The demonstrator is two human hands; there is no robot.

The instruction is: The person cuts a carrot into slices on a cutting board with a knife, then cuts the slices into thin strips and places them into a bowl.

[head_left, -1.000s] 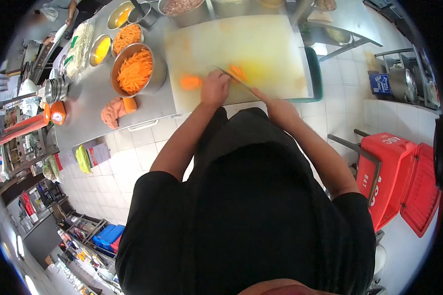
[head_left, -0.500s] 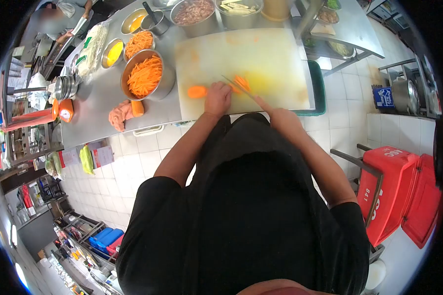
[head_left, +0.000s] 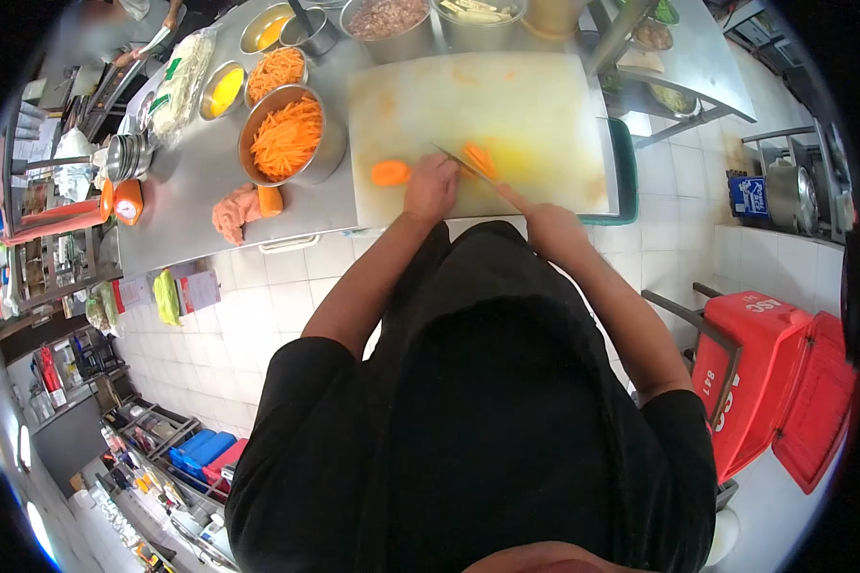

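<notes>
My right hand [head_left: 554, 229] grips the handle of a kitchen knife [head_left: 471, 165], its blade pointing up and left across the white cutting board [head_left: 535, 86]. Against the blade's left side, my left hand [head_left: 433, 186] is closed with bent fingers on a carrot, which they mostly hide. Cut carrot pieces [head_left: 480, 159] lie just right of the blade. To the left of my left hand rests another carrot piece [head_left: 390, 173]. A metal pot [head_left: 330, 153] heaped with carrot strips [head_left: 285, 140] stands left of the board.
Behind the pot are a bowl of shredded carrot [head_left: 275, 74] and a bowl of yellow liquid [head_left: 224, 91]. Pots of meat [head_left: 388, 17] and pale strips [head_left: 478, 11] stand beyond the board. A pinkish cloth [head_left: 234, 212] lies near the edge. A green bin [head_left: 625, 172] sits right.
The whole view has shifted slightly. Both hands stay at the same part of the board, the knife still beside my left fingers, with only small movement.
</notes>
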